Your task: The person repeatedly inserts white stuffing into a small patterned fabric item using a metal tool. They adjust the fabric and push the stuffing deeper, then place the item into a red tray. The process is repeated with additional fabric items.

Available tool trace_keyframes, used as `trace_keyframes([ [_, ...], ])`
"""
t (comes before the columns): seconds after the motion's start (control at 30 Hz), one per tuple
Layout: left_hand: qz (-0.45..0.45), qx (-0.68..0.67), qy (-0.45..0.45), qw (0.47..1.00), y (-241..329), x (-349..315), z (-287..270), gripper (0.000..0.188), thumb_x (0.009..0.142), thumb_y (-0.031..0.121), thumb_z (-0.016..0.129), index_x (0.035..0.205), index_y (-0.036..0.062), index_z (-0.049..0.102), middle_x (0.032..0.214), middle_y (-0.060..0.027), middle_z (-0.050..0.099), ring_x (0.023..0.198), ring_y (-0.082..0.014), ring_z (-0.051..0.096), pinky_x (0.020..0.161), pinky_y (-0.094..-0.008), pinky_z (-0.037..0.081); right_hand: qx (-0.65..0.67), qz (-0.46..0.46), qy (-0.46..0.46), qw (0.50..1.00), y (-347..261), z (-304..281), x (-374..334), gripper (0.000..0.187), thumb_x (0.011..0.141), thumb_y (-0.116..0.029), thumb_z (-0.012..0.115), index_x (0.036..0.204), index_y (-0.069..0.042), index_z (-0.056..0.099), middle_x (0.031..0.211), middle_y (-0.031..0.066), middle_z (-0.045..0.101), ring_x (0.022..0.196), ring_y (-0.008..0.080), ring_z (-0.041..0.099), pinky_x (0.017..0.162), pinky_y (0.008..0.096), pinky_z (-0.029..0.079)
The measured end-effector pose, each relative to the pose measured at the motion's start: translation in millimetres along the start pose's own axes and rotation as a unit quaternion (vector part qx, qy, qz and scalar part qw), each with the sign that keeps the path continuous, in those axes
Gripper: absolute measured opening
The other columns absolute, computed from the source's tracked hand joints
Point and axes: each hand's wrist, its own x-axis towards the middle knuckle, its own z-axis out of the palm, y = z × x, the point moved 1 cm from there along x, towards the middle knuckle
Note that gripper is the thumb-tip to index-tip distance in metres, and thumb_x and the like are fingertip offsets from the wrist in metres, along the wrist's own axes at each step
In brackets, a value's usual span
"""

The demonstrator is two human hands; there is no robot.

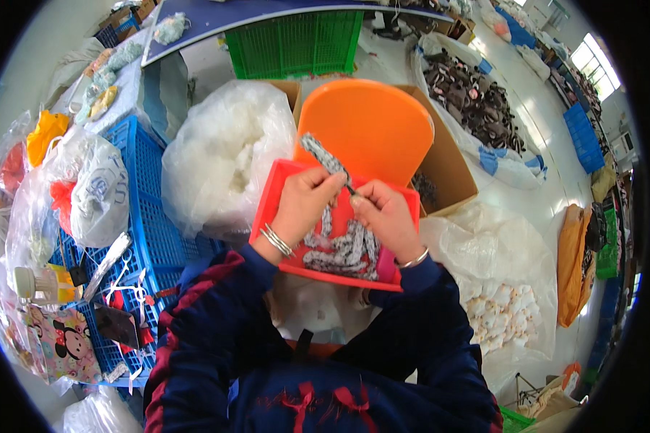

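My left hand (pixel 305 207) pinches a grey-and-white speckled fabric strip (pixel 323 154), narrow and tube-like, which slants up to the left. Beside it, my right hand (pixel 388 218) is closed with thumb and fingers at the strip's lower end. A thin dark piece (pixel 350 189) shows between the two hands; I cannot tell whether it is a tool or part of the strip. Both hands are over a red plastic tray (pixel 266 209), where several similar speckled strips (pixel 347 252) lie loosely piled. A pink object (pixel 386 265) sits by the tray's right wall, partly hidden by my right wrist.
Beyond the tray rises an orange chair back (pixel 368 126), with a cardboard box (pixel 451 173) behind it. White stuffing in a plastic bag (pixel 227 155) stands left, next to blue crates (pixel 148 195). On the right are bags of pale pieces (pixel 502 314) and dark pieces (pixel 469 97).
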Motion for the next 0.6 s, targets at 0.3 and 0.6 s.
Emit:
trace_keyframes([
  [0.3, -0.019, -0.184, 0.047, 0.982, 19.3, 11.0, -20.7, 0.019, 0.093, 0.015, 0.067, 0.079, 0.0033, 0.059, 0.069, -0.001, 0.056, 0.061, -0.0078, 0.05, 0.061, -0.0226, 0.044, -0.295, 0.019, 0.029, 0.955, 5.9, -82.9, -5.4, 0.022, 0.084, -0.018, 0.07, 0.088, 0.002, 0.064, 0.071, 0.0109, 0.064, 0.066, 0.0184, 0.062, 0.061, 0.0319, 0.048],
  [0.6, -0.027, -0.093, 0.011, 0.995, 12.8, 10.2, -27.6, 0.021, 0.095, 0.018, 0.065, 0.079, 0.003, 0.06, 0.067, -0.0003, 0.058, 0.06, -0.0064, 0.052, 0.058, -0.0205, 0.042, -0.454, 0.063, 0.091, 0.884, 32.6, -99.8, -1.7, 0.027, 0.08, -0.025, 0.071, 0.087, 0.0, 0.063, 0.08, 0.0197, 0.065, 0.08, 0.0352, 0.064, 0.071, 0.0431, 0.05],
])
